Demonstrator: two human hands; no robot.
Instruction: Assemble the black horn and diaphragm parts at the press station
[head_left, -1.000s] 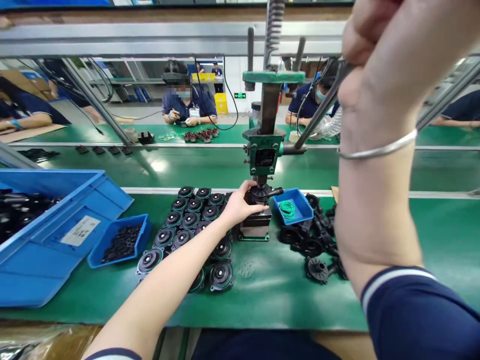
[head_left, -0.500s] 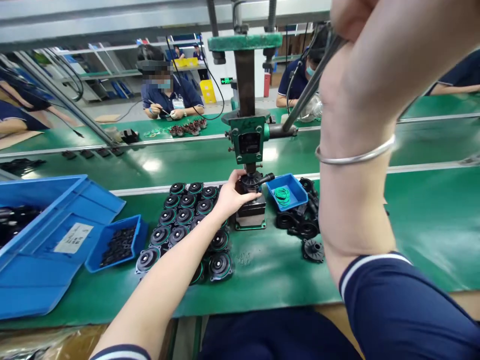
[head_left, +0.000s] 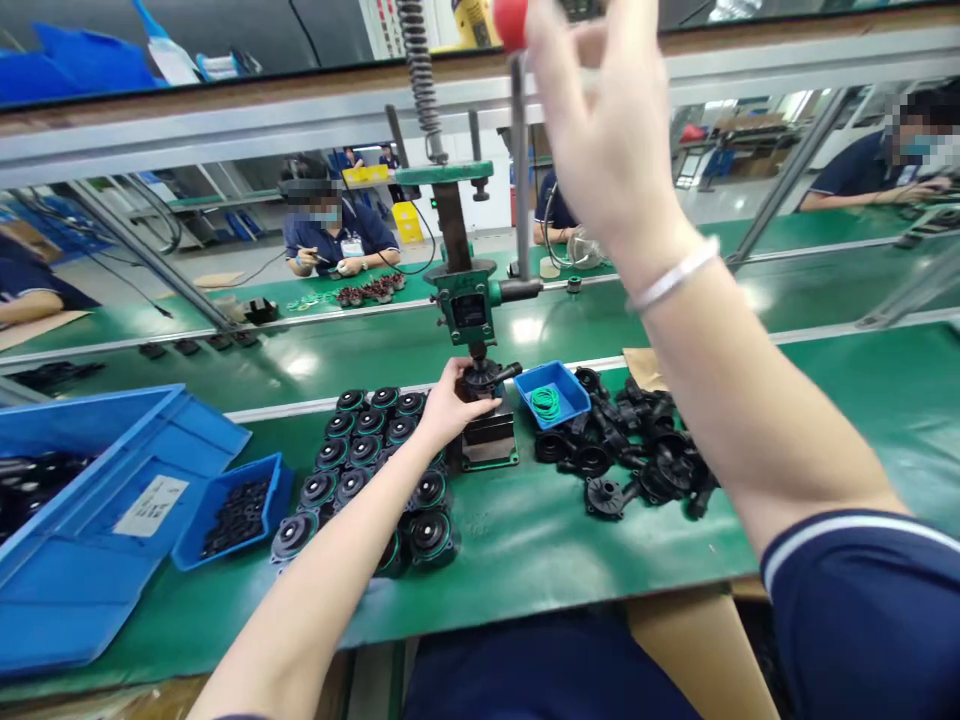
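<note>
My left hand (head_left: 452,405) has its thumb and fingers around a round black housing (head_left: 481,376) with a side spout. The housing sits on the block of a green hand press (head_left: 470,305), under its ram. My right hand (head_left: 611,125) is raised at the top, beside the red knob (head_left: 511,22) of the upright press lever (head_left: 520,170). Its fingers are blurred and partly cut off by the frame edge, so its grip on the knob is unclear.
Rows of black round parts with green rings (head_left: 365,450) lie left of the press. A blue tray of green rings (head_left: 574,385) and piled black housings (head_left: 667,465) lie right. Blue bins (head_left: 161,430) stand left. Co-workers (head_left: 341,235) sit across the table. A metal rail crosses overhead.
The press lever has swung from slanting right to upright, and my right hand has moved left with it. The view has shifted, showing more above. My left hand remains at the housing.
</note>
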